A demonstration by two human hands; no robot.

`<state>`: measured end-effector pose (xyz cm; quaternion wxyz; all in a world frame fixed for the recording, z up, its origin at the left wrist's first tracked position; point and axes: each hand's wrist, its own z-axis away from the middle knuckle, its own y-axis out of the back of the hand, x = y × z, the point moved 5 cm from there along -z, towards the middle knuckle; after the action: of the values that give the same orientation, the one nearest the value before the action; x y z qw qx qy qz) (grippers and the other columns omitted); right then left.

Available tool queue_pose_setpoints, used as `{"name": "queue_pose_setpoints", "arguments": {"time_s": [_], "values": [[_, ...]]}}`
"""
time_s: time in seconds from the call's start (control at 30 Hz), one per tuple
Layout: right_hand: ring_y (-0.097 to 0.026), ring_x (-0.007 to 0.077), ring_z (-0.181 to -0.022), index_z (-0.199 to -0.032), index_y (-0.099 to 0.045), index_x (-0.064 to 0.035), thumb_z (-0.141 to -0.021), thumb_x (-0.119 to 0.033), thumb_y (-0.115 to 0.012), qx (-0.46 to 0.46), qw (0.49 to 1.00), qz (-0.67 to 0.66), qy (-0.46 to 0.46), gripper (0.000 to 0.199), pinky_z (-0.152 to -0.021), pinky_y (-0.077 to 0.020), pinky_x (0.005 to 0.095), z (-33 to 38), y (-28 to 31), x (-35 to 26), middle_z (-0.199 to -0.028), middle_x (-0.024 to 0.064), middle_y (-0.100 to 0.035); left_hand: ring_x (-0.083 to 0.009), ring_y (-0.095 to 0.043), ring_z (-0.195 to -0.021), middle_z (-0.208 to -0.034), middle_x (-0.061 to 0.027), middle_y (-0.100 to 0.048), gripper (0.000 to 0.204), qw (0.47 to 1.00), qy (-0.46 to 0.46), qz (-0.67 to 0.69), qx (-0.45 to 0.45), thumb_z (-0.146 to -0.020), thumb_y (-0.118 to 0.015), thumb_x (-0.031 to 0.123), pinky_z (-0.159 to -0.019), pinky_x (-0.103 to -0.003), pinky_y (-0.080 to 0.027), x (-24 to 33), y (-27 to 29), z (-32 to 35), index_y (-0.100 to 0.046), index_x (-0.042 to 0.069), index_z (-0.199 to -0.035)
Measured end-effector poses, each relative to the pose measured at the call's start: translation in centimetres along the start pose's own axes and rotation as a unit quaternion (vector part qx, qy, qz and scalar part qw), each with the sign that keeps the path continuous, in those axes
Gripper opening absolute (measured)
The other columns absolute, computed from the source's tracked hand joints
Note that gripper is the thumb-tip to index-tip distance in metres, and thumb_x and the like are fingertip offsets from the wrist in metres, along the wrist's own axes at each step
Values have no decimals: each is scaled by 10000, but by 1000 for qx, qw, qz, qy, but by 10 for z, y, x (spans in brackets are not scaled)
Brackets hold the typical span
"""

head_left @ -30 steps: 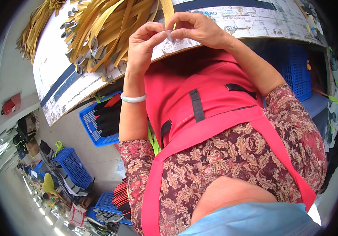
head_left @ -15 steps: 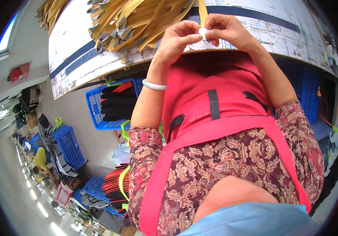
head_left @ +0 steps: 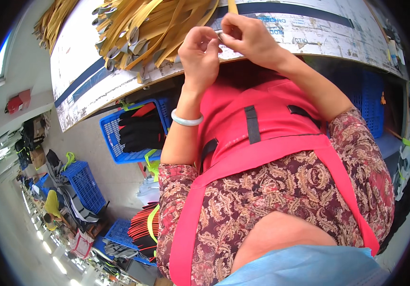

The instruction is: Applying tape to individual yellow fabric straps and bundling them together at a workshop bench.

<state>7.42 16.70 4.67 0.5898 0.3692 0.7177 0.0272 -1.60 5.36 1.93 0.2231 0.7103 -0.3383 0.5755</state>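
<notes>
My left hand (head_left: 200, 57) and my right hand (head_left: 255, 42) are raised close together over the near edge of the white worktable (head_left: 305, 34). Both are closed, with fingertips pinched at a small pale piece (head_left: 219, 34) between them. A yellow strap (head_left: 233, 6) runs from behind my right hand toward the far side, and the pale piece seems to be its end. My fingers hide most of that end. Left of my hands lies a big heap of yellow straps (head_left: 155, 28) with grey looped ends.
Another bundle of yellow straps (head_left: 55, 21) hangs at the far left. Below the table edge stands a blue crate (head_left: 112, 138) of black pieces (head_left: 140, 131). More blue crates (head_left: 85, 183) stand on the floor at left, and one blue crate (head_left: 369, 107) under the table at right.
Both hands have shifted left within the picture, nearer the strap heap. My left wrist has turned more upright, and less of the pale piece shows. The whole view has shifted slightly.
</notes>
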Motion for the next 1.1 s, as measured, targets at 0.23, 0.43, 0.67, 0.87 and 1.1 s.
{"name": "queue_pose_setpoints", "arguments": {"time_s": [0.23, 0.43, 0.67, 0.87, 1.1], "values": [[-643, 127, -741, -923, -587, -19, -894, -141, -659, 21, 990, -71, -117, 145, -652, -514, 287, -8, -5, 48, -820, 82, -642, -110, -631, -750, -988, -58, -632, 214, 999, 39, -5, -9, -860, -619, -91, -694, -235, -537, 4, 14, 9, -608, -56, -1071], [-612, 89, -796, -1010, -613, 1, -940, -79, -614, -37, 975, -219, -13, 106, -712, -534, 245, -1, -11, 12, -836, 26, -617, -98, -612, -710, -807, -22, -658, 142, 989, 72, 17, -125, -875, -640, -37, -681, -228, -527, -1, 26, -6, -666, -21, -1014], [-555, 45, -672, -922, -628, -33, -968, -211, -618, -73, 974, -169, -131, 184, -610, -470, 207, 0, -12, 19, -759, -15, -599, -111, -597, -712, -788, -54, -596, 65, 969, -76, -209, -110, -860, -602, -90, -645, -239, -484, 5, 23, -2, -614, -32, -886], [-520, 41, -541, -824, -612, -29, -924, -206, -657, -10, 971, -200, -130, 208, -483, -422, 215, 9, 0, 26, -632, -17, -556, -288, -580, -692, -756, -138, -548, 71, 977, -73, -187, -77, -827, -622, -60, -621, -342, -456, 15, 14, 8, -576, -7, -819], [-522, 42, -673, -940, -579, -46, -979, -253, -600, -175, 946, -176, -207, 212, -602, -461, 214, 20, -4, 38, -756, -34, -547, -170, -613, -759, -956, -87, -624, 118, 974, 21, -222, -31, -852, -625, -29, -670, -259, -490, -4, 76, 29, -651, 12, -959]]}}
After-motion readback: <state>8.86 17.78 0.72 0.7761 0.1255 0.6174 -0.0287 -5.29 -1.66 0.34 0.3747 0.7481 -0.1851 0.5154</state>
